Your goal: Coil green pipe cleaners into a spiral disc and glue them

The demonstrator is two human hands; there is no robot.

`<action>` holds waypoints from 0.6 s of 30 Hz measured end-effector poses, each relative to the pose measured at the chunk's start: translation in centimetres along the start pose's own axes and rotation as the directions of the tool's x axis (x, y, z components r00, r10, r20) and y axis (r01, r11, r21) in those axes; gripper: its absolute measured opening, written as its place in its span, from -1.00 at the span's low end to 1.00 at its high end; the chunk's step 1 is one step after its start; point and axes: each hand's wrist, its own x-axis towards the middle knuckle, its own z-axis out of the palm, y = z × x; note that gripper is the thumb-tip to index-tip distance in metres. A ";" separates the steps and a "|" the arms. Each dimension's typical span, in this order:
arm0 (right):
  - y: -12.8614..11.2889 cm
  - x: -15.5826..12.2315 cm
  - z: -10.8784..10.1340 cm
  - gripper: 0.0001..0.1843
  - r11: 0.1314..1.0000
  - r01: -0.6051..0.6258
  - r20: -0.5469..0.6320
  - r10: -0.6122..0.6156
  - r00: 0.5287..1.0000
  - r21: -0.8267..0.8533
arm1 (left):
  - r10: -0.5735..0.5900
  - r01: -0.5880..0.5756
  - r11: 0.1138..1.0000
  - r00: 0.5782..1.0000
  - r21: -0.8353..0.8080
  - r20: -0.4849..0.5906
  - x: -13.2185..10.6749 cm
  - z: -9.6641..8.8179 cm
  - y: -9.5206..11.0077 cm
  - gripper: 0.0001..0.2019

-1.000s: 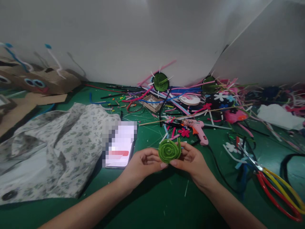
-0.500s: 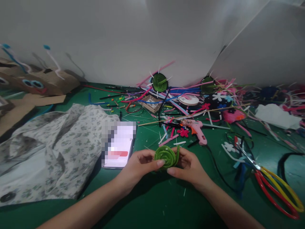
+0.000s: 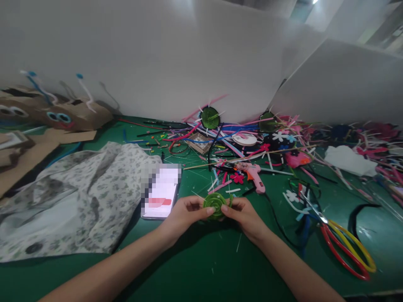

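Note:
A green coil (image 3: 214,201), wound in a flat spiral from what looks like pipe cleaner, is held between my two hands above the table. My left hand (image 3: 189,212) grips its left side, with the thumb on the front. On the other side my right hand (image 3: 244,213) pinches the coil, its thumb pressed on the face; the fingers behind are partly hidden. A short loose end of the strip sticks up beside my right fingers. Beyond the hands lies a pink glue gun (image 3: 254,176), its cord running toward the right.
Scissors with red and yellow handles (image 3: 343,247) lie to the right. A phone (image 3: 162,193) and a patterned cloth (image 3: 103,188) are on the left. Pipe cleaners and scraps (image 3: 220,136) litter the back by the grey partition (image 3: 173,58). Cardboard figures (image 3: 78,117) stand far left.
My right thumb has moved from the coil's lower edge onto its face, and the loose end sits lower. The view has shifted, showing more above and to the right.

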 end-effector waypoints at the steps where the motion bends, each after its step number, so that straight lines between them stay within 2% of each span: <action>1: 0.1 0.0 0.0 -0.70 1.000 0.002 0.005 -0.002 1.000 0.001 | 0.009 -0.009 1.000 1.000 -0.005 0.007 0.0 0.0 0.0 -0.77; 12: 1.1 0.3 -0.1 -0.70 0.997 -0.003 0.040 0.000 0.999 0.073 | 0.055 -0.055 0.998 0.998 0.009 -0.001 -0.3 -0.1 -0.2 -0.75; 18: 1.1 0.2 0.2 -0.69 0.989 -0.052 0.060 0.044 0.997 0.137 | 0.044 -0.044 0.998 0.999 -0.035 0.004 -0.4 0.0 0.1 -0.72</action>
